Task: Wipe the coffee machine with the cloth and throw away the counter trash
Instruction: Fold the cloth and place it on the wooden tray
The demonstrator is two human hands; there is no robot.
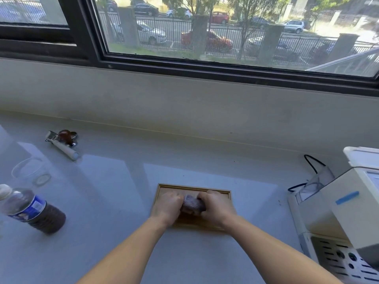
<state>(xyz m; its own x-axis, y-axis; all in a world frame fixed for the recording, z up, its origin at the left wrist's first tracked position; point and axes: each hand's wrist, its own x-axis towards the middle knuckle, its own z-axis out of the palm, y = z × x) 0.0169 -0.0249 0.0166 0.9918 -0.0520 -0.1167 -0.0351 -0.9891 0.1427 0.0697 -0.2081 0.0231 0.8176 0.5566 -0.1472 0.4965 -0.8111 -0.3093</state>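
Observation:
A small grey-purple cloth [192, 203] is bunched up over a shallow wooden tray [193, 189] in the middle of the pale counter. My left hand [168, 207] grips its left end and my right hand [215, 206] grips its right end. The white coffee machine [344, 203] stands at the right edge of the view, with its perforated drip tray [340, 261] at the bottom right. Much of the cloth is hidden inside my fists.
A plastic bottle of dark liquid [30, 210] lies at the left. Behind it stands a clear glass [30, 173]. A portafilter and a tamper [63, 142] lie at the far left. A black cable [313, 165] runs behind the machine. A window wall closes the back.

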